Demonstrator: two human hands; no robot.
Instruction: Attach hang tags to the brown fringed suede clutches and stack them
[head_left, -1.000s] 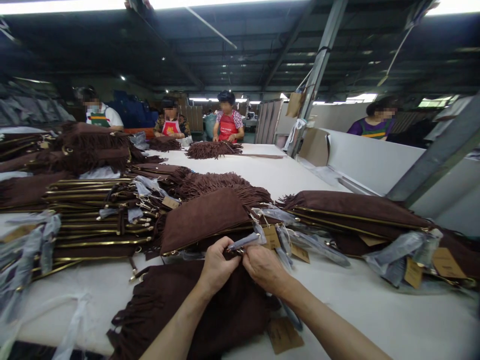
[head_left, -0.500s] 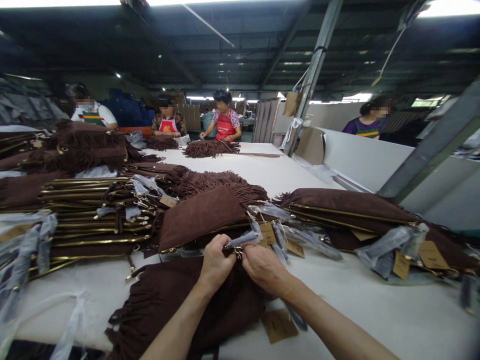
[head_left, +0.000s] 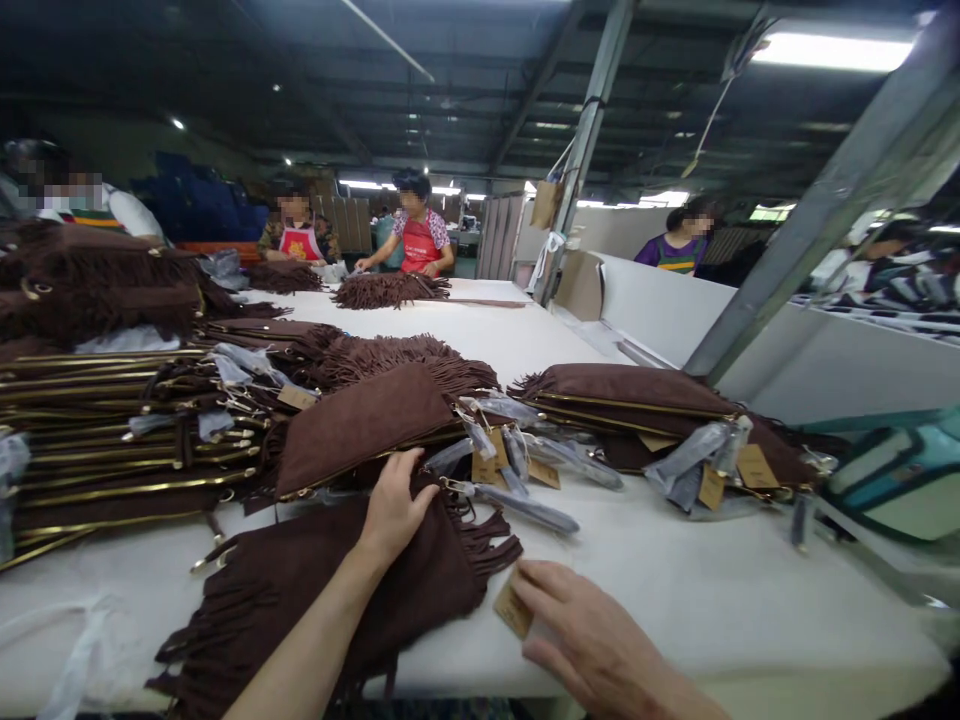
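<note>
Left hand (head_left: 394, 512) at a fringed bag's (head_left: 322, 585) top edge, right hand (head_left: 589, 630) at a card tag (head_left: 513, 606).
Left thumb and forefinger stand apart, probably steadying the bag at lower centre; whether hidden fingers grip it, I cannot tell. Right fingers lie close together over the tag, thumb spread away. A wrapped strip (head_left: 529, 507) lies past the bag's corner; zipped bags (head_left: 135, 440) are stacked at middle left, seemingly to save space.

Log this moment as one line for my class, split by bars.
Left hand: at near fringed bag, upper edge | Right hand: fingers over tan tag, thumb apart | Bag: on white table
</note>
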